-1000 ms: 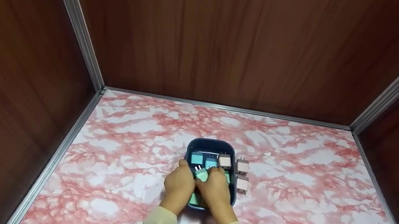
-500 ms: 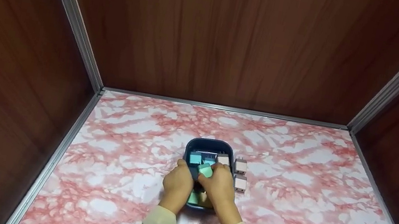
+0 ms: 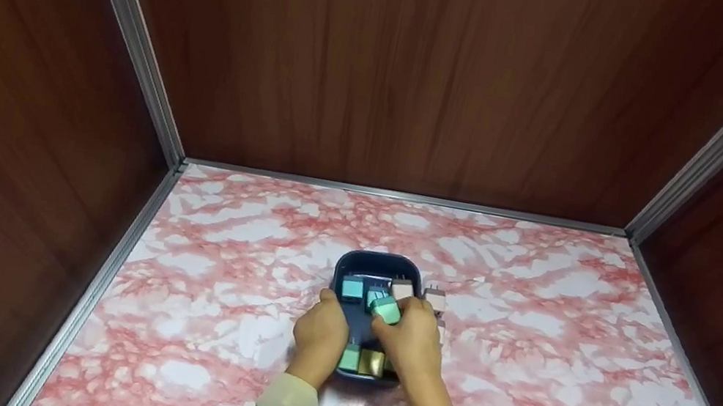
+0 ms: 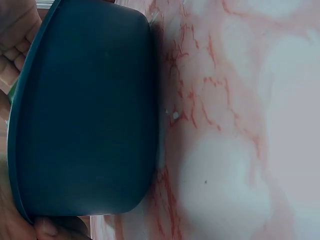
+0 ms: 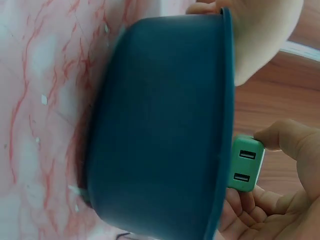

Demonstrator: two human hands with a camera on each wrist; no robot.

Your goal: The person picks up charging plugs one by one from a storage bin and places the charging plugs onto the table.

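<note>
My left hand grips the left rim of a dark blue plastic bin. Its fingers curl at the rim in the left wrist view. Between thumb and fingers, my right hand pinches a green USB charger plug over the bin's right half. Two USB slots show on this plug's face in the right wrist view. Inside the bin, a teal charger and a beige charger sit toward the back. A green charger and a gold charger lie at the near end.
Beige chargers stand on the table just right of the bin, one partly hidden by my right hand. The red-and-white marbled tabletop is bounded by brown wood-grain panels with metal edge strips.
My right hand has lifted the green charger and moved it to the right, tilting it. More of the bin's floor and the gold charger now show. My left hand stays at the rim.
</note>
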